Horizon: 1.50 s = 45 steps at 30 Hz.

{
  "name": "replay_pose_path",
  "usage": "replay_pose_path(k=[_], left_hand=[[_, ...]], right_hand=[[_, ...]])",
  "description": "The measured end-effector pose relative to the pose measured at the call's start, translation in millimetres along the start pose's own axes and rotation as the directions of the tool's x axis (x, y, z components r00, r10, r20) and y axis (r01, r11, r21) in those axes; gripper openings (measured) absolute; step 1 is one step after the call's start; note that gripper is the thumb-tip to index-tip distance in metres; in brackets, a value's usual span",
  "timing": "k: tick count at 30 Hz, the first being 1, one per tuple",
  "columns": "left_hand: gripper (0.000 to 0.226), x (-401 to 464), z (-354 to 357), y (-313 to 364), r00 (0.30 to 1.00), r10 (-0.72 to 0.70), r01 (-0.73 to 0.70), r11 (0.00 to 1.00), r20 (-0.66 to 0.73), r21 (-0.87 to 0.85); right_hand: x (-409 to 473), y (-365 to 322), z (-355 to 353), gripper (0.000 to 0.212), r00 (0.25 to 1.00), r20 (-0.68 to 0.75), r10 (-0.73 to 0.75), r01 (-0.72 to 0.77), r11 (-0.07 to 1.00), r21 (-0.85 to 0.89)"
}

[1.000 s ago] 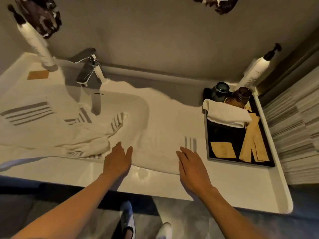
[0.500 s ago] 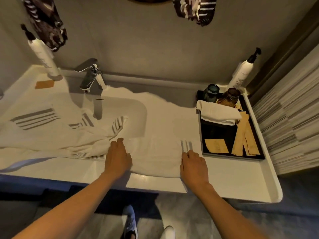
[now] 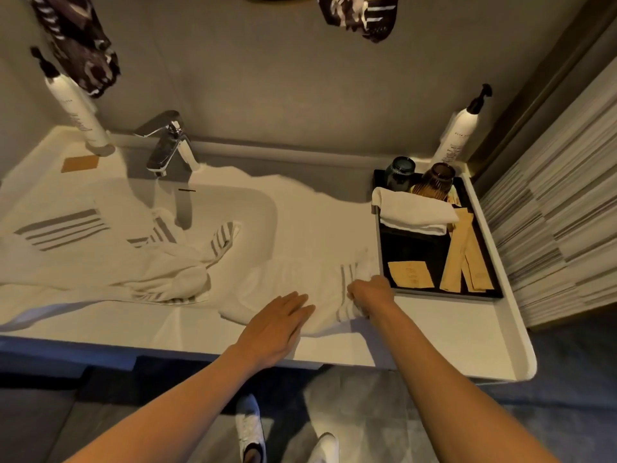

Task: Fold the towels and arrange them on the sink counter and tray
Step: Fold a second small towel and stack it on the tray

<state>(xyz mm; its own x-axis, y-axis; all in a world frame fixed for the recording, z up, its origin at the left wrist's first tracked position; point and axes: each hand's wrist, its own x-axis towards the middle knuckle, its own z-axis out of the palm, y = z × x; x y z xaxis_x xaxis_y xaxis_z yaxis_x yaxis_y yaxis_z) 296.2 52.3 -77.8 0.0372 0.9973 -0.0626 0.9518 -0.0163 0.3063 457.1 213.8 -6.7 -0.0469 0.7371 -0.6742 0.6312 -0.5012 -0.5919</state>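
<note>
A white towel with grey stripes [image 3: 293, 282] lies flat on the sink counter [image 3: 444, 335], just left of the black tray [image 3: 497, 292]. My left hand [image 3: 277, 322] presses flat on its near edge. My right hand [image 3: 369, 292] grips the towel's striped right end, fingers curled round the cloth. A folded white towel [image 3: 414, 212] lies across the back of the tray. A heap of unfolded striped towels [image 3: 110, 259] covers the left counter and spills into the basin.
A chrome faucet [image 3: 168, 152] stands behind the basin. White pump bottles stand at the back left [image 3: 78, 111] and back right [image 3: 459, 135]. The tray also holds two dark cups [image 3: 419, 177] and tan paper packets [image 3: 464, 255]. A striped wall panel [image 3: 561, 228] rises at right.
My right hand slid toward the tray and closed on the towel's striped end. My left hand moved right along the towel's near edge and lies flat.
</note>
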Motion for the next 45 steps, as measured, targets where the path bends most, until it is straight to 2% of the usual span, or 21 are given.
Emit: replay_pose_path(k=[5, 8, 10, 12, 14, 16, 17, 19, 21, 23, 24, 26, 28, 31, 34, 36, 38, 41, 43, 44, 45], left_hand=[[0.058, 23, -4, 39, 0.992, 0.089, -0.079, 0.991, 0.087, -0.109], [0.043, 24, 8, 42, 0.994, 0.065, -0.071, 0.995, -0.085, -0.064], [0.033, 21, 8, 31, 0.958, -0.145, 0.104, 0.980, -0.249, -0.170], [0.026, 20, -4, 24, 0.856, -0.442, 0.302, 0.847, -0.267, -0.437], [0.024, 27, -21, 17, 0.749, -0.658, 0.413, 0.548, -0.070, -0.727], [0.024, 35, -37, 9, 0.688, -0.724, 0.420, 0.334, 0.055, -0.844], [0.023, 37, -41, 5, 0.682, -0.727, 0.426, 0.309, 0.077, -0.851], [0.024, 34, -44, 2, 0.721, -0.692, 0.455, 0.451, 0.022, -0.768], [0.029, 29, -38, 5, 0.805, -0.558, 0.376, 0.743, -0.201, -0.554], [0.035, 27, -25, 12, 0.904, -0.254, 0.151, 0.943, -0.344, -0.297], [0.041, 25, -17, 14, 0.943, -0.102, 0.041, 0.980, -0.317, -0.193], [0.049, 21, 0, 15, 0.979, 0.087, -0.095, 0.995, -0.184, -0.036], [0.054, 14, 11, 10, 0.991, 0.101, -0.098, 0.994, -0.084, 0.038], [0.057, 13, 13, 3, 0.996, 0.085, -0.082, 0.995, -0.039, 0.063], [0.053, 16, 6, 2, 0.991, 0.128, -0.123, 0.988, -0.048, 0.095], [0.046, 14, 2, 4, 0.982, 0.167, -0.158, 0.982, -0.082, 0.107], [0.042, 9, -1, 10, 0.976, 0.185, -0.177, 0.981, -0.116, 0.074], [0.040, 15, -6, 17, 0.987, 0.118, -0.114, 0.993, -0.108, 0.043], [0.033, 26, -15, 25, 0.997, 0.002, -0.013, 0.989, -0.076, -0.145], [0.029, 30, -25, 31, 0.993, -0.119, 0.102, 0.933, -0.026, -0.345], [0.028, 35, -36, 36, 0.967, -0.248, 0.234, 0.792, 0.053, -0.564]], right_hand=[[-18, -11, -55, 0.019, 0.959, -0.223, -0.174, 0.103, 0.948, -0.300], [-27, -13, -81, 0.013, 0.937, -0.270, -0.220, 0.090, 0.901, -0.425], [-31, -18, -74, 0.019, 0.925, -0.245, -0.291, 0.126, 0.842, -0.524], [-36, -24, -42, 0.030, 0.892, -0.168, -0.419, 0.250, 0.769, -0.589], [-42, -28, 3, 0.045, 0.903, 0.035, -0.428, 0.367, 0.726, -0.581], [-45, -28, 33, 0.051, 0.911, 0.197, -0.362, 0.410, 0.743, -0.530], [-44, -27, 35, 0.051, 0.911, 0.176, -0.373, 0.410, 0.768, -0.492], [-36, -18, 21, 0.045, 0.878, -0.004, -0.479, 0.423, 0.779, -0.462], [-23, 1, 7, 0.031, 0.746, -0.139, -0.652, 0.490, 0.677, -0.549], [-10, 22, 9, 0.029, 0.621, -0.059, -0.781, 0.546, 0.486, -0.682], [-5, 35, 17, 0.040, 0.618, 0.026, -0.786, 0.541, 0.401, -0.740], [-1, 59, 32, 0.058, 0.665, 0.161, -0.729, 0.518, 0.294, -0.803], [1, 75, 41, 0.065, 0.715, 0.225, -0.662, 0.510, 0.273, -0.815], [3, 72, 39, 0.068, 0.716, 0.245, -0.654, 0.545, 0.305, -0.781], [-9, 61, 27, 0.078, 0.787, -0.002, -0.617, 0.422, 0.541, -0.728], [-17, 55, 17, 0.082, 0.879, -0.220, -0.423, 0.234, 0.785, -0.574], [-19, 43, 9, 0.069, 0.978, -0.138, -0.156, 0.104, 0.941, -0.321], [-16, 21, 1, 0.034, 0.996, -0.014, -0.085, 0.081, 0.979, -0.185], [-27, 6, 4, 0.027, 0.977, -0.058, -0.204, 0.186, 0.956, -0.228], [-37, -1, 10, 0.025, 0.950, -0.085, -0.301, 0.262, 0.915, -0.307], [-48, -7, 18, 0.024, 0.910, -0.086, -0.406, 0.342, 0.852, -0.397]])
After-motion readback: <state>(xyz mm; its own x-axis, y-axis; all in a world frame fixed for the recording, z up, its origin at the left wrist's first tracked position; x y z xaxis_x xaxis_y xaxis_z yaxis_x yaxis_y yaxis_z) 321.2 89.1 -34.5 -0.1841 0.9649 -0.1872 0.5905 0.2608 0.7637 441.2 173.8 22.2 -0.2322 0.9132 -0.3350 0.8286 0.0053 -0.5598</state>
